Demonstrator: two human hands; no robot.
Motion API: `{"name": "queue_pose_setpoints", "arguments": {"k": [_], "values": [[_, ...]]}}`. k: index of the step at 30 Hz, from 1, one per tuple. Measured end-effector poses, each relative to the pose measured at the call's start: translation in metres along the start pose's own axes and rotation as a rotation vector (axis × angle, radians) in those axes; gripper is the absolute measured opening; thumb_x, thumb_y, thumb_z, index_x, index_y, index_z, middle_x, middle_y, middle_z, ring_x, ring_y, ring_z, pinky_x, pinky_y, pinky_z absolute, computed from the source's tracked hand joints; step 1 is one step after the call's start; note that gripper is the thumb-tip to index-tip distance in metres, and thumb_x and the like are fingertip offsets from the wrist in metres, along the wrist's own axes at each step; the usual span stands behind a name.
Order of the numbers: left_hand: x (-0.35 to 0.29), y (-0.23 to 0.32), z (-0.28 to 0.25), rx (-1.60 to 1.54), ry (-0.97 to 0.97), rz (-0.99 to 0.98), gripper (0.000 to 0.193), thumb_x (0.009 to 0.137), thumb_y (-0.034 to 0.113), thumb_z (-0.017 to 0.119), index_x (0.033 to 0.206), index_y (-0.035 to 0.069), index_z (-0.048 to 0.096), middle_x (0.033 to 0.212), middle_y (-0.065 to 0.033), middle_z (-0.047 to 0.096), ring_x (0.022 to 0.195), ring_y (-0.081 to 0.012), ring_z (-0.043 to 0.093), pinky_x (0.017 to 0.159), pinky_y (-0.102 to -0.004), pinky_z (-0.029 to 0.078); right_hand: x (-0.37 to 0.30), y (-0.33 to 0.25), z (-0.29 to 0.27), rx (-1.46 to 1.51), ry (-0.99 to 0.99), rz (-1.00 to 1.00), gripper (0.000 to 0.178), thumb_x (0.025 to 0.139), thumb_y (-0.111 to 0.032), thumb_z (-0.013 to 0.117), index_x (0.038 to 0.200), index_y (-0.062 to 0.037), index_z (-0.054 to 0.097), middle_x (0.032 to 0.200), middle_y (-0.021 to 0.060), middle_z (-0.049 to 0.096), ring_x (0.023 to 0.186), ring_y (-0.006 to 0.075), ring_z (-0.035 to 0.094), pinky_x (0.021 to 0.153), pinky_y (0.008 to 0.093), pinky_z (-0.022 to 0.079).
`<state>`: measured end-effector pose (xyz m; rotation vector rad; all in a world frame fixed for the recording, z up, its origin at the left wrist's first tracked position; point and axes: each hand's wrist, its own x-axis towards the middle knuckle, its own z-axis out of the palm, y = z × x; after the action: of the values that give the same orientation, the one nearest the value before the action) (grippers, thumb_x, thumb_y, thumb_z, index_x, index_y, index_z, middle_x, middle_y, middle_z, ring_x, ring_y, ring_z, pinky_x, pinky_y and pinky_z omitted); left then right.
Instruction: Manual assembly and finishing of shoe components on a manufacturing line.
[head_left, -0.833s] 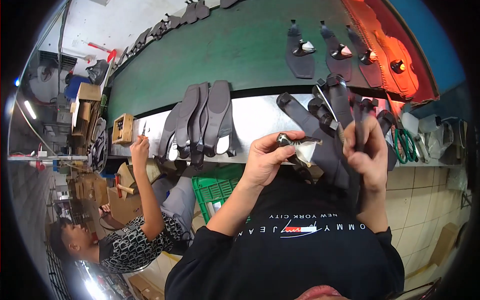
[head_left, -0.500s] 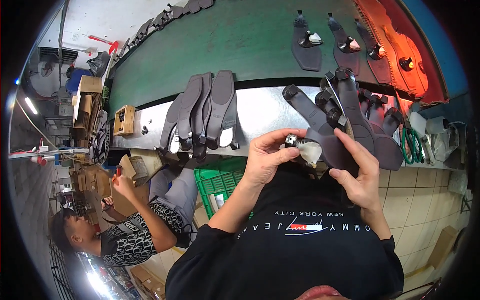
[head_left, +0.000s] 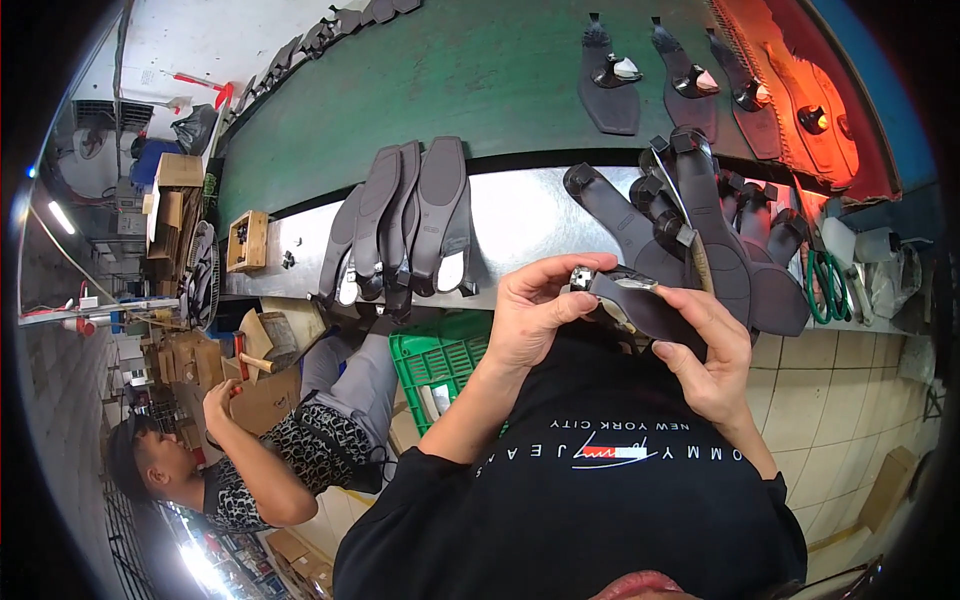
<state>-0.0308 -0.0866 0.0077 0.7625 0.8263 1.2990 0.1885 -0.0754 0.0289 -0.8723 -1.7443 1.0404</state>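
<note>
A dark sandal sole (head_left: 655, 312) with a small heel is held between my two hands, above the near edge of the bench. My left hand (head_left: 540, 315) grips its heel end between thumb and fingers. At the other side, my right hand (head_left: 712, 345) has the sole between its thumb and index finger, with the index tip on the upper edge. The sole is tilted, so a pale part under it shows only in a sliver. Dark heeled soles (head_left: 725, 235) lie piled just beyond my right hand.
More soles (head_left: 400, 220) stand in a group on the metal bench (head_left: 535, 215). A green belt (head_left: 480, 85) behind carries several sandals toward an orange-lit opening (head_left: 810, 120). Green scissors (head_left: 825, 288) lie right; a wooden box (head_left: 247, 241) sits left. At left, a co-worker holds a hammer (head_left: 250, 358).
The sole in my hands has turned, hiding most of its white part. My right fingers have come in onto it. The co-worker's hammer has come into clearer view, and their arm has shifted.
</note>
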Motion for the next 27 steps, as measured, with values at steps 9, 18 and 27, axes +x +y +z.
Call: {"name": "queue_pose_setpoints", "arguments": {"k": [9,18,27], "values": [[0.000,0.001,0.003,-0.006,-0.017,-0.022,0.036,0.078,-0.003,0.067,0.114,-0.005,0.062,0.110,-0.0120,0.066,0.085,-0.0101,0.063,0.073,-0.0220,0.052,-0.001,0.002,0.001,0.014,-0.006,0.015,0.046,0.068,0.001,0.070,0.114,0.0017,0.062,0.105,0.0157,0.066,0.093,0.0268,0.063,0.084,0.0324,0.048],[0.001,0.003,0.005,0.001,-0.014,-0.023,0.037,0.078,-0.003,0.067,0.114,-0.006,0.062,0.107,-0.0104,0.066,0.084,-0.0093,0.063,0.073,-0.0214,0.052,-0.001,0.001,0.000,0.054,-0.008,0.022,0.047,0.068,0.002,0.069,0.115,0.0015,0.062,0.104,0.0159,0.065,0.093,0.0256,0.063,0.083,0.0312,0.048],[-0.004,0.004,0.002,0.116,-0.028,0.063,0.037,0.075,-0.007,0.067,0.112,-0.005,0.063,0.115,-0.0202,0.062,0.099,-0.0209,0.063,0.080,-0.0279,0.053,0.007,-0.012,-0.004,-0.112,-0.058,-0.001,0.046,0.068,0.002,0.068,0.114,-0.0010,0.063,0.091,0.0138,0.062,0.079,0.0264,0.062,0.071,0.0322,0.049]]}}
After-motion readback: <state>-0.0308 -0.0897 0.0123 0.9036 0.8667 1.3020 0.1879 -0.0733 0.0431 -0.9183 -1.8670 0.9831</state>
